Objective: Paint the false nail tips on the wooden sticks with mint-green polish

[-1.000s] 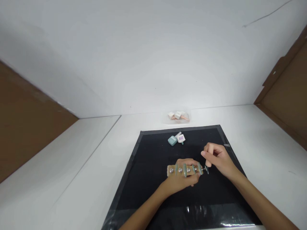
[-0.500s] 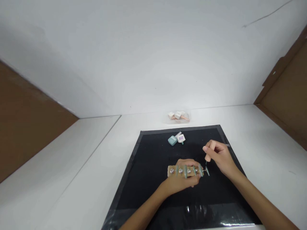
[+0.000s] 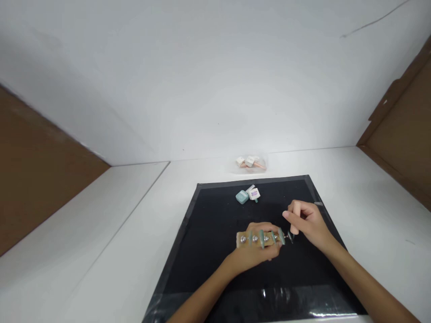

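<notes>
My left hand (image 3: 257, 255) is closed around a tan nail display bar (image 3: 238, 241). Silvery round magnets and several green false nails (image 3: 261, 238) stand in a row along the bar. At its right end, another dark green nail (image 3: 290, 237) sticks out beyond my fingers. My right hand (image 3: 308, 220) pinches the peach-coloured handle of a nail polish brush (image 3: 295, 217), tip down. The brush tip is at that end nail; whether it touches cannot be made out.
On the black mat (image 3: 208, 233) lie a teal square bottle (image 3: 242, 197) and a white cube-shaped piece (image 3: 254, 194) with a purple mark. Behind the mat stands a clear tray (image 3: 264, 161) of white cubes and peach handles. Brown cardboard panels (image 3: 43, 166) flank the white table.
The brush in my right hand has moved slightly down, its handle now lower and its tip hidden at the end nail. My left hand and the bar have barely shifted.
</notes>
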`<action>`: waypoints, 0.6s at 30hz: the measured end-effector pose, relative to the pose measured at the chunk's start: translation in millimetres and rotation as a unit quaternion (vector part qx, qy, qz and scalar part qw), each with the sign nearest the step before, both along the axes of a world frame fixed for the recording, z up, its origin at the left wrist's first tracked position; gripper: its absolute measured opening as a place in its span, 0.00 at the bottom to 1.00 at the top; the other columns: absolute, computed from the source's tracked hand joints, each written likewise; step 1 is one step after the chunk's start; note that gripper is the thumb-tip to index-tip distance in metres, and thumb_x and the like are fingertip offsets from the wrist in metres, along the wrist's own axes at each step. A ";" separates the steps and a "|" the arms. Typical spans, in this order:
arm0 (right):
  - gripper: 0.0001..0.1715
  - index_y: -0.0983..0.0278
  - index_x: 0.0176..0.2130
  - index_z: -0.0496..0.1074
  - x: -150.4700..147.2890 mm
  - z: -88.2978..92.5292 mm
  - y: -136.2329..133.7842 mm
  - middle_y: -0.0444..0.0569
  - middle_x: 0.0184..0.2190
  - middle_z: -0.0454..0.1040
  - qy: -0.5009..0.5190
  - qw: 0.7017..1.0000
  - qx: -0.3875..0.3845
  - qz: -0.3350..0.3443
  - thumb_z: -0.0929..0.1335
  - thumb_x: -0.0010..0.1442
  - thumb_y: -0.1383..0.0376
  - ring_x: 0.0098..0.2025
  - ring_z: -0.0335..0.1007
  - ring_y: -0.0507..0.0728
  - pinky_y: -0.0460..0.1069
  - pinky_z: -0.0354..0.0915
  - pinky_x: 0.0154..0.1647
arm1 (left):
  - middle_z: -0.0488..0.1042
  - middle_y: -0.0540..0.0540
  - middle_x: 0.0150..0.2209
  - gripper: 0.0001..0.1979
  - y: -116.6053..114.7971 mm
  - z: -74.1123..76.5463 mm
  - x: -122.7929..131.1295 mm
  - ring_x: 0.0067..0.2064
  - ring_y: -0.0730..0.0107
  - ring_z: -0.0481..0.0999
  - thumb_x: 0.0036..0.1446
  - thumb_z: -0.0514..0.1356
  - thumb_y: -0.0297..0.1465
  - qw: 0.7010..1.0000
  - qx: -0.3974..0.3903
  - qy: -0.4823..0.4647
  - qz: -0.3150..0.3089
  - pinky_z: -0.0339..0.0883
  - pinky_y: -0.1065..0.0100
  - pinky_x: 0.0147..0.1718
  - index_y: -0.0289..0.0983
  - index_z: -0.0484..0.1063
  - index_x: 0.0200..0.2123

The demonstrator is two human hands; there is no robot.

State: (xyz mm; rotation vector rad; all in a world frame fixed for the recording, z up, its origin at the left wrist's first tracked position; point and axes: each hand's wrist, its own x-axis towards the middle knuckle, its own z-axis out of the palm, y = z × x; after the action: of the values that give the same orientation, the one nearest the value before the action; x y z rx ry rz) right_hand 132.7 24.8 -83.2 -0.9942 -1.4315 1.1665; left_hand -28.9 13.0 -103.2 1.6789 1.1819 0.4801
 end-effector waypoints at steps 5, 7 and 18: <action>0.27 0.61 0.14 0.52 -0.1 -2.2 0.8 0.40 0.10 0.61 -0.033 0.999 0.012 -0.016 0.68 0.53 0.56 0.16 0.55 0.49 0.45 0.56 0.20 | 0.75 0.48 0.30 0.09 -0.3 1.4 2.0 0.30 0.71 0.73 0.45 0.58 0.32 1.000 0.006 -0.002 -0.008 0.68 0.75 0.28 0.36 0.76 0.30; 0.27 0.61 0.14 0.52 0.1 -3.4 0.8 0.40 0.10 0.61 -0.041 0.999 0.016 -0.024 0.68 0.53 0.56 0.17 0.55 0.49 0.46 0.56 0.20 | 0.74 0.48 0.28 0.08 -0.1 0.6 2.1 0.29 0.72 0.73 0.44 0.58 0.31 0.999 0.020 -0.019 -0.019 0.67 0.75 0.27 0.35 0.76 0.29; 0.27 0.61 0.14 0.53 -1.5 -6.2 2.0 0.40 0.12 0.62 -0.031 0.996 0.012 -0.079 0.69 0.53 0.56 0.18 0.55 0.49 0.46 0.55 0.22 | 0.71 0.50 0.23 0.04 -0.6 5.3 3.1 0.24 0.75 0.68 0.41 0.58 0.27 0.998 0.036 -0.036 -0.031 0.63 0.76 0.24 0.34 0.73 0.23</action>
State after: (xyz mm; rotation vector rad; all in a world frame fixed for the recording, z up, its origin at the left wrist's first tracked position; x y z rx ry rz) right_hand 131.2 26.8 -89.4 -1.1130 -1.3862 1.0092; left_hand -25.7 12.4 -98.0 1.7403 1.0685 0.5460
